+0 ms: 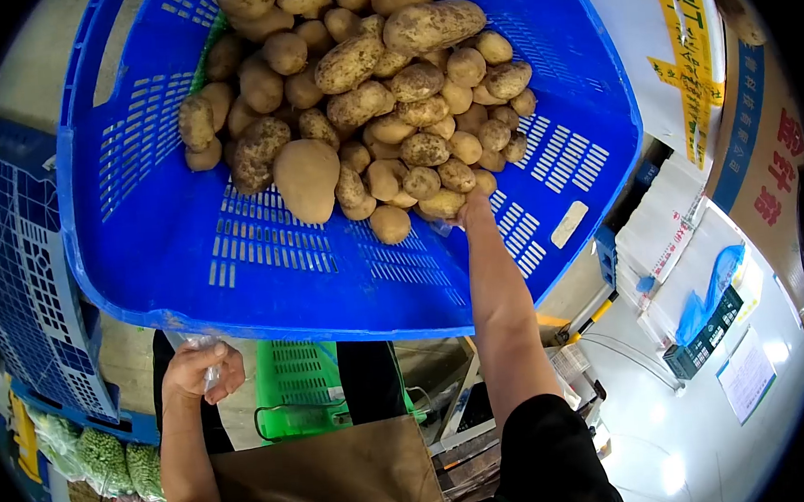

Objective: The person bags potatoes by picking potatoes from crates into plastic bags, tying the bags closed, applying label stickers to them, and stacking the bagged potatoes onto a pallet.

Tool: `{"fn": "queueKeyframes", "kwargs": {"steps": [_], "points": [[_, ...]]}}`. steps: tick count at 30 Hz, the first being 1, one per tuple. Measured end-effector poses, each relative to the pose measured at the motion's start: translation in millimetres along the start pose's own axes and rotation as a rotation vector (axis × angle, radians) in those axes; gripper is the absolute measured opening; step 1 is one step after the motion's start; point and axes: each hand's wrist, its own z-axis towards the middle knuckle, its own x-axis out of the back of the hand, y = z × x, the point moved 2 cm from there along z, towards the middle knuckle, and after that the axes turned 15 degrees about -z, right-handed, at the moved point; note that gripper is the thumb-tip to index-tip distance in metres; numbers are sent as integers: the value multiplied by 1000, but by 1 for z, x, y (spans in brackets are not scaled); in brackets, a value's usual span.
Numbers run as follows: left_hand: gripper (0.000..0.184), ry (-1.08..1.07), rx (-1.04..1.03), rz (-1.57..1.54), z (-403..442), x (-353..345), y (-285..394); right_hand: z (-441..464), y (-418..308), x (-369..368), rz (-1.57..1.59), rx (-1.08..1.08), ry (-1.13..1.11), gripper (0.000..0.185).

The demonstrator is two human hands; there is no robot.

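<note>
A large blue slotted basket point(351, 320) holds many potatoes point(365, 106), heaped toward its far side. Reaching over the near rim, my right hand point(475, 208) is at the lower right edge of the heap, beside small potatoes. Its fingers are mostly hidden, and a bit of clear plastic shows by them. My left hand point(205, 370) is below the basket's near rim at the left, with fingers curled round a crumpled clear plastic bag point(213, 377).
Below the basket stands a green basket point(298, 386). Blue crates point(25, 265) are at the left, above bagged green vegetables point(102, 458). To the right are a taped white box point(648, 52), a cardboard box point(764, 155) and a white surface with a paper sheet point(747, 375).
</note>
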Motion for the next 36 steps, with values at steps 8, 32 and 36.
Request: {"fn": "queueKeyframes", "kwargs": {"steps": [8,32,36], "points": [[43,37,-145,-16,-2,-7,2,1,31,39,120,173,-426,58],[49,-244,182,97,-64,-17,17,-381,155,97,-436,-811,-1552,68],[38,-274,199,135,-69,-5,14,-414,178,24,-384,-838,-1302,65]]}}
